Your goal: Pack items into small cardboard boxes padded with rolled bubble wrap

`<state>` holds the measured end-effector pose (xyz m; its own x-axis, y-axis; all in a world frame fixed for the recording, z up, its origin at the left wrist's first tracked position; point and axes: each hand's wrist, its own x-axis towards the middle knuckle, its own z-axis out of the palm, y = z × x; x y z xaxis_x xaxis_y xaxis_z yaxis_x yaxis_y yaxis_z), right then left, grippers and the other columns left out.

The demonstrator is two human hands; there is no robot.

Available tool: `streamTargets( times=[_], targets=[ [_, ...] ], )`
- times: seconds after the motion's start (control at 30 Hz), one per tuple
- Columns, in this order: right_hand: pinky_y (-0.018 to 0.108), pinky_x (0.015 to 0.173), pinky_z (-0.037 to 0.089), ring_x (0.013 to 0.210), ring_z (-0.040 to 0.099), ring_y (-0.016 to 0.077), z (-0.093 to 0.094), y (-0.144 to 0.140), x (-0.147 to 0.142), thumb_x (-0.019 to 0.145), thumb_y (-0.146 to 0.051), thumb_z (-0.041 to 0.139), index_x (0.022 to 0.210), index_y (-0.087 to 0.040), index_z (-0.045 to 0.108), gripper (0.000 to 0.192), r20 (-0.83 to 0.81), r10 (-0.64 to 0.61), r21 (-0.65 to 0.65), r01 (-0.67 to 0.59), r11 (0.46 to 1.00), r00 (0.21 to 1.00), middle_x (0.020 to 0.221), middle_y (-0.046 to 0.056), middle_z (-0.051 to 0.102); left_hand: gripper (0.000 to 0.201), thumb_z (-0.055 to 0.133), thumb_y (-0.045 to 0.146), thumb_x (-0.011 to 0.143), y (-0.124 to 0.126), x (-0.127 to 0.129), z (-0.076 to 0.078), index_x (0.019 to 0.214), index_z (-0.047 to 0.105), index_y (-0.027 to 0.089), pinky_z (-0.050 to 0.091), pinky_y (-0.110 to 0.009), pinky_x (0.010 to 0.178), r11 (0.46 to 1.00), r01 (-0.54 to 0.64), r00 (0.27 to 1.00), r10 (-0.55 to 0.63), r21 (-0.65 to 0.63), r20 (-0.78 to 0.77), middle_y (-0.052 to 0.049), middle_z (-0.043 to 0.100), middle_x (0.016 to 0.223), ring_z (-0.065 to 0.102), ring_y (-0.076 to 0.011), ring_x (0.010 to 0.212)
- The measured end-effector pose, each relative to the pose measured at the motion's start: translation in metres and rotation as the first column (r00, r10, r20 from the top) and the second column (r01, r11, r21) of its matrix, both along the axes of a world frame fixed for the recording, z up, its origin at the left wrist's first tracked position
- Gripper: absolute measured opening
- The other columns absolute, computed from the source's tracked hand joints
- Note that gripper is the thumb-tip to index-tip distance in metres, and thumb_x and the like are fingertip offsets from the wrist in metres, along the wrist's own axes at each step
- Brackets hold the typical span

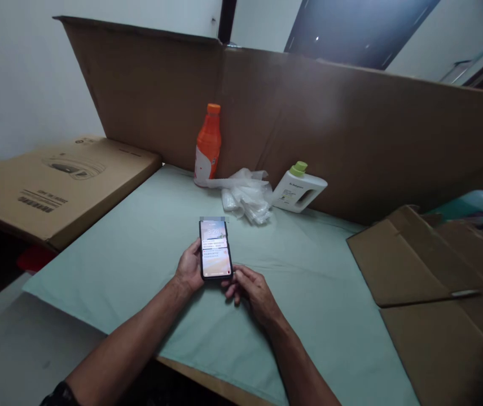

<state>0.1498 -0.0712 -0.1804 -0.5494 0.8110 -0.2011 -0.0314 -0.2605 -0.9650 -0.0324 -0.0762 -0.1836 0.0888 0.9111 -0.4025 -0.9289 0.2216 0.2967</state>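
Observation:
A smartphone (216,262) in a dark case is held upright over the table, its screen lit with a clock and message boxes. My left hand (189,266) is closed around its left edge. At the phone's lower right corner, my right hand (253,290) has its fingers curled in, the thumb side against the edge and some fingertips just below the bottom edge. Beyond the phone lies a crumpled heap of clear plastic bags (247,197). An orange bottle (209,144) with a white lower label stands behind them to the left. To their right leans a white jug (298,190) with a green cap.
A pale green cloth (140,237) covers the table. Tall cardboard (152,84) walls off the back. A flat printed carton (67,186) lies at the left, over something red (36,259). Folded cardboard flaps (415,256) stand along the right edge, with a teal package (478,206) behind.

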Motion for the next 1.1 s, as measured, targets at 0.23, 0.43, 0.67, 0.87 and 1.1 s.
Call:
streamTargets(
  times=[0.23,0.43,0.67,0.87,1.1],
  targets=[
    [0.021,0.049,0.048,0.060,0.067,0.0123,0.001,0.000,0.002,0.082,-0.046,0.075,0.101,-0.014,0.071,0.037,-0.034,0.091,-0.001,-0.091,0.996,0.995,0.086,0.007,0.077,0.043,0.041,0.033,0.102,-0.002,0.000,0.006,0.093,0.074,0.008,0.056,-0.046,0.093,0.998,0.010,0.999,-0.008,0.055,-0.041,-0.014,0.078,0.084,0.075,-0.0254,0.072],
    [0.020,0.049,0.048,0.058,0.066,0.0113,0.001,0.000,0.003,0.081,-0.044,0.076,0.100,-0.015,0.072,0.035,-0.052,0.099,0.012,-0.099,0.995,0.994,0.085,0.008,0.078,0.046,0.037,0.033,0.104,-0.005,0.001,0.015,0.094,0.075,0.009,0.055,-0.043,0.096,0.994,0.012,0.999,-0.006,0.110,-0.054,-0.013,0.079,0.085,0.076,-0.0256,0.082],
    [0.019,0.046,0.049,0.058,0.068,0.0121,-0.004,0.002,0.002,0.079,-0.044,0.078,0.101,-0.015,0.073,0.037,-0.095,0.041,-0.010,-0.042,0.999,0.995,0.084,0.007,0.078,0.043,0.037,0.031,0.105,-0.007,0.000,0.011,0.112,0.073,0.009,0.054,-0.041,0.097,0.993,0.045,0.998,-0.040,0.113,-0.051,-0.013,0.080,0.094,0.077,-0.0247,0.086],
    [0.018,0.043,0.048,0.058,0.070,0.0129,-0.010,0.002,-0.002,0.075,-0.042,0.081,0.100,-0.016,0.072,0.037,-0.156,-0.029,-0.042,0.023,0.999,0.987,0.081,0.006,0.078,0.042,0.038,0.028,0.105,-0.011,0.001,0.009,0.128,0.066,0.008,0.052,-0.043,0.100,0.990,0.071,0.995,-0.063,0.123,-0.071,-0.015,0.078,0.105,0.075,-0.0269,0.097],
    [0.018,0.044,0.049,0.059,0.071,0.0142,-0.017,0.002,-0.006,0.075,-0.042,0.080,0.099,-0.016,0.072,0.036,-0.218,-0.038,-0.072,0.023,0.997,0.975,0.080,0.006,0.078,0.039,0.041,0.027,0.104,-0.014,-0.001,0.009,0.125,0.068,0.009,0.052,-0.041,0.099,0.993,0.064,0.989,-0.051,0.096,-0.138,-0.013,0.078,0.103,0.075,-0.0251,0.094]
  ],
)
